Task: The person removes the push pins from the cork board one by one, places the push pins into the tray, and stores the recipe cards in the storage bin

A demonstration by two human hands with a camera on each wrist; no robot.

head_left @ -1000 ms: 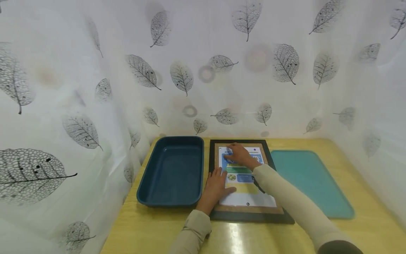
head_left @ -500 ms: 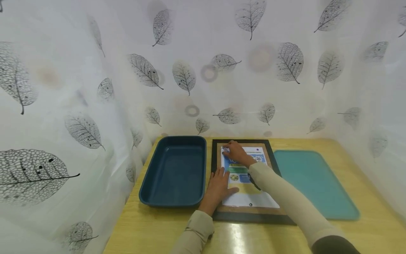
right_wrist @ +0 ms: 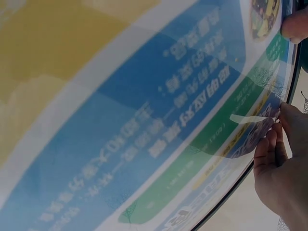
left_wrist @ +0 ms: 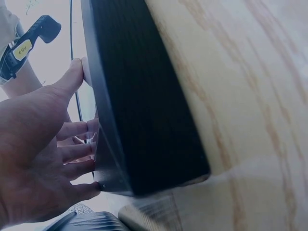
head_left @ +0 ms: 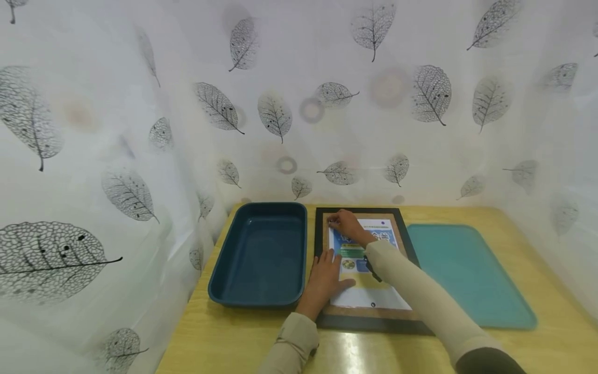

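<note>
A printed poster (head_left: 383,293) in a clear glossy cover lies on a cork board with a black frame (head_left: 374,323). Pushpins mark its top right corner (head_left: 383,223) and its bottom edge (head_left: 372,305). My left hand (head_left: 322,278) rests spread over the frame's left side; in the left wrist view its thumb and fingertips touch the black frame edge (left_wrist: 139,96). My right hand (head_left: 348,227) reaches across to the poster's top left corner, thumb and fingers pinched together at a small dark pushpin largely hidden by them. The right wrist view shows those fingertips meeting over the glossy sheet (right_wrist: 130,115).
Left of the board stands a deep dark blue tray (head_left: 259,259), close beside my left forearm. A flat teal tray (head_left: 472,275) lies to the right, partly behind my right sleeve (head_left: 420,291). Leaf-printed curtains (head_left: 299,104) enclose the wooden table (head_left: 233,337) at back and sides.
My right hand has shifted left and slightly up from the poster's upper part to its top left corner, its fingers drawing together. The left hand keeps its place on the board; the view drifts slightly.
</note>
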